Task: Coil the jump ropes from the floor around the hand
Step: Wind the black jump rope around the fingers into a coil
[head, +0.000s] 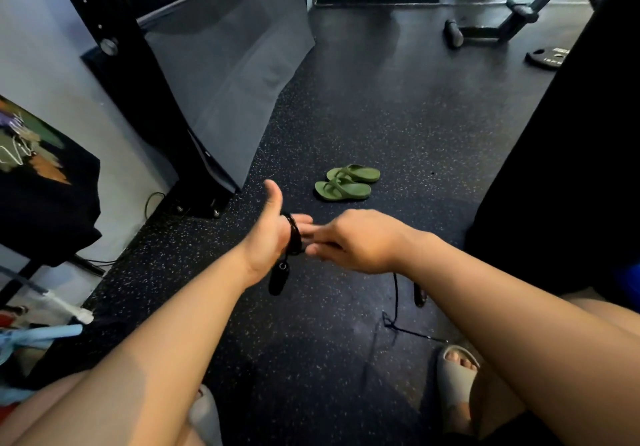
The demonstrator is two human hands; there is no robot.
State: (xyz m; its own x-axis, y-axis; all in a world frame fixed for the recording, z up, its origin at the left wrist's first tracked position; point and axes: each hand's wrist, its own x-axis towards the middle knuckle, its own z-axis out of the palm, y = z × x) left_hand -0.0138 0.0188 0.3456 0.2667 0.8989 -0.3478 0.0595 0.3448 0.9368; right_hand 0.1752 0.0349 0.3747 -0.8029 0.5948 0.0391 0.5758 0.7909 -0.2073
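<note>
Gym floor (381,116), rope (294,237) around left hand (273,234), plate (547,55) lettering illegible

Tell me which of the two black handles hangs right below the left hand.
The handle under the left hand, dangling from the rope coiled around it; the other handle is apart, beside the right forearm.

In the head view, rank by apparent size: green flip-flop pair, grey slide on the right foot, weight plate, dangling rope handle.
1. grey slide and green flip-flop pair look alike; the slide is nearer, so unranked.
2. weight plate, partly hidden.
3. rope handle, hanging below the left hand.
</note>
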